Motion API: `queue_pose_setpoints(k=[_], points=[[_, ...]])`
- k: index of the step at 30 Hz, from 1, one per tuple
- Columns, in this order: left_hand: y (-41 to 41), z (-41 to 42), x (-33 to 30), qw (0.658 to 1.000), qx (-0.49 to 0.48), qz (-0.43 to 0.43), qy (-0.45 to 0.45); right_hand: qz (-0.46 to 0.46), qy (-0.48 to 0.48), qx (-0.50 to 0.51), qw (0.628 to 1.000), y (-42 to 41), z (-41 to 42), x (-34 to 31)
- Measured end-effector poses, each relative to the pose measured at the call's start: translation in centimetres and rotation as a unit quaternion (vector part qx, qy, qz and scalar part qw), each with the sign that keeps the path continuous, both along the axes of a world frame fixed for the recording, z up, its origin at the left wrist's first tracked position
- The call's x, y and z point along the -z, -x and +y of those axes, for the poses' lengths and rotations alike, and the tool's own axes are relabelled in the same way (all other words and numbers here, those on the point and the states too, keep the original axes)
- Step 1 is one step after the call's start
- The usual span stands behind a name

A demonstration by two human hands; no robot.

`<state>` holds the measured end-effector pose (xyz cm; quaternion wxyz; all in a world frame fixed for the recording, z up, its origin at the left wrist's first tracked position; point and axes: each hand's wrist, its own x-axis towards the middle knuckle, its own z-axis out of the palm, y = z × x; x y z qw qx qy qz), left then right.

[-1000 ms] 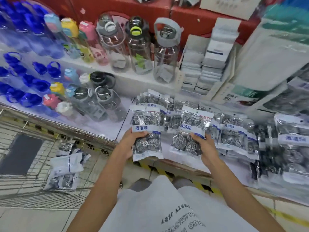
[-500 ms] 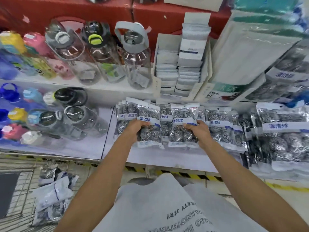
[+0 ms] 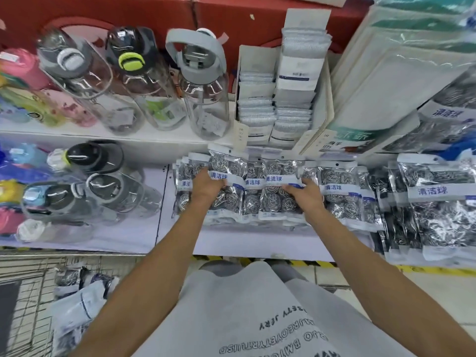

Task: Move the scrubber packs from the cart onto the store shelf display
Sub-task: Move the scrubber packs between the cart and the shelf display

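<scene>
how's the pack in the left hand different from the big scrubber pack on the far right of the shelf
The pack in the left hand is smaller and leans up against the row, gripped by the left hand. The big pack at the far right is larger, with a wider blue-lettered label, and no hand touches it. Both are clear bags of steel scrubbers with a white band.

Both hands (image 3: pixel 206 185) pushed scrubber packs (image 3: pixel 226 181) deeper onto shelf (image 3: pixel 257 243) — among row
</scene>
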<state>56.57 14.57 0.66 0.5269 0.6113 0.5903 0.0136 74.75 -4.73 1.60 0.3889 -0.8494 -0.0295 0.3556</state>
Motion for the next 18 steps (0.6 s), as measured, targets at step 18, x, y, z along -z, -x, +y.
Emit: queue_pose_setpoints(k=[18], points=[[7.6,-5.2,-1.6,0.973,0.032,0.098,-0.207,-0.313,0.022,-0.418,0.852,3.9,-2.4,-3.6]])
